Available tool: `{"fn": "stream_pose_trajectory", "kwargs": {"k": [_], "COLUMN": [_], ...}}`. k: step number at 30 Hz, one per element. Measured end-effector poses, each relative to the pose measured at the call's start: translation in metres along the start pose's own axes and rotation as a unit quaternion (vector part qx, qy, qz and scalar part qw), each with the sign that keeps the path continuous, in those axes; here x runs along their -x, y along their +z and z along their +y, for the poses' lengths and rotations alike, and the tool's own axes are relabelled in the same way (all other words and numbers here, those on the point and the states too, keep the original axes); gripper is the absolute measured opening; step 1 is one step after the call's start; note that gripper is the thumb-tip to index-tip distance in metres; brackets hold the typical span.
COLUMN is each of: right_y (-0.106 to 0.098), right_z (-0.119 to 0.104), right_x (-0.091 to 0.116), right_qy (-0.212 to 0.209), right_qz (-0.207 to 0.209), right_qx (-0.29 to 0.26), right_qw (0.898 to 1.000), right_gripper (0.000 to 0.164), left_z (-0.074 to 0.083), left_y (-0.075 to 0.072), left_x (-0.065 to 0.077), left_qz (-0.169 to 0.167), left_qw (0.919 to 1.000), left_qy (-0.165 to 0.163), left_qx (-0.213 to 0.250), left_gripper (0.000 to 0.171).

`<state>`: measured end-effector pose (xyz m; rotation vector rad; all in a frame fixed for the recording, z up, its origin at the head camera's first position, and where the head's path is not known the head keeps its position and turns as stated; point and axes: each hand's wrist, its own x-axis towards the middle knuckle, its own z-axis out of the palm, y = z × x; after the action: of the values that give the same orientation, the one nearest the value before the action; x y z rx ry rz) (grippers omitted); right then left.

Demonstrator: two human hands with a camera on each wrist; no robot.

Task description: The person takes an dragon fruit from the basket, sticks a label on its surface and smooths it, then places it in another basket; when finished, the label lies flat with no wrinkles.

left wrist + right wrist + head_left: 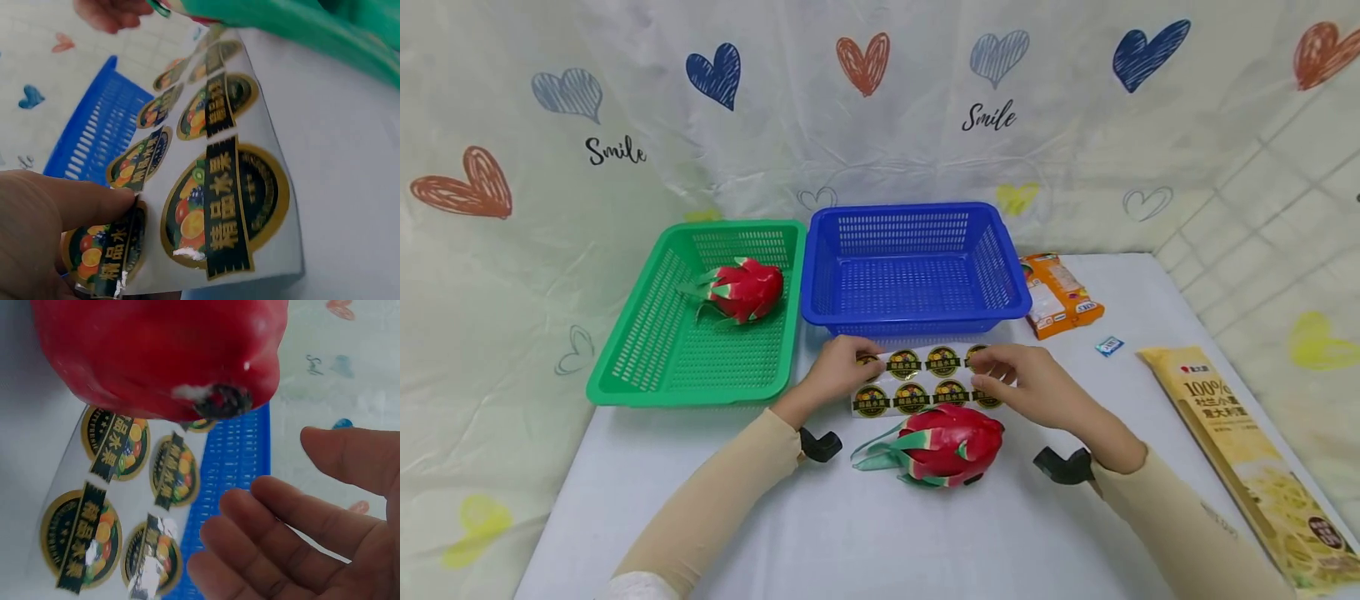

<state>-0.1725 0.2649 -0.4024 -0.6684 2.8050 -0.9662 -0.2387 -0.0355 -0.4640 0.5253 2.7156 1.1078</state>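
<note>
A white sheet of round fruit stickers [928,379] lies in front of the blue basket. My left hand [847,367] pinches its left end, thumb on top and fingers beneath, as the left wrist view shows. Over the right end hovers my right hand [1037,385], its fingers loosely bent and thumb apart, holding nothing in the right wrist view [300,531]. Just nearer to me than the sheet, a red dragon fruit [951,446] with green scales rests on its side, its leafy tip pointing left.
A green basket [688,396] at the left holds another dragon fruit [751,290]. Beside it stands the blue basket [917,318]. To the right are an orange packet [1063,300], a small blue-white packet [1108,346] and a long yellow noodle bag [1240,450].
</note>
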Motion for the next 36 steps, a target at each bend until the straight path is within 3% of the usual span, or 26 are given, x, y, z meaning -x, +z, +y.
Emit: {"fn": "stream_pose_trajectory", "kwargs": {"k": [7, 15, 20, 36], "right_y": [0.001, 0.001, 0.002, -0.001], "right_z": [-0.009, -0.022, -0.024, -0.02], "right_x": [-0.033, -0.051, -0.055, -0.05], "right_qy": [-0.043, -0.046, -0.049, -0.042], "right_qz": [-0.02, -0.025, -0.023, -0.033], "right_qx": [0.044, 0.076, 0.086, 0.072], "right_qw": [0.998, 0.996, 0.995, 0.996], "right_gripper": [0.023, 0.017, 0.005, 0.007], "left_z": [0.024, 0.047, 0.05, 0.043], "left_y": [0.0, 0.001, 0.003, 0.008], "left_x": [0.001, 0.004, 0.009, 0.006], "left_qz": [0.005, 0.022, 0.027, 0.041], "left_qw": [0.9997, 0.9987, 0.9982, 0.997], "left_qy": [0.013, 0.045, 0.051, 0.044], "left_qx": [0.017, 0.004, 0.015, 0.049], "left_gripper": [0.024, 0.019, 0.019, 0.019]}}
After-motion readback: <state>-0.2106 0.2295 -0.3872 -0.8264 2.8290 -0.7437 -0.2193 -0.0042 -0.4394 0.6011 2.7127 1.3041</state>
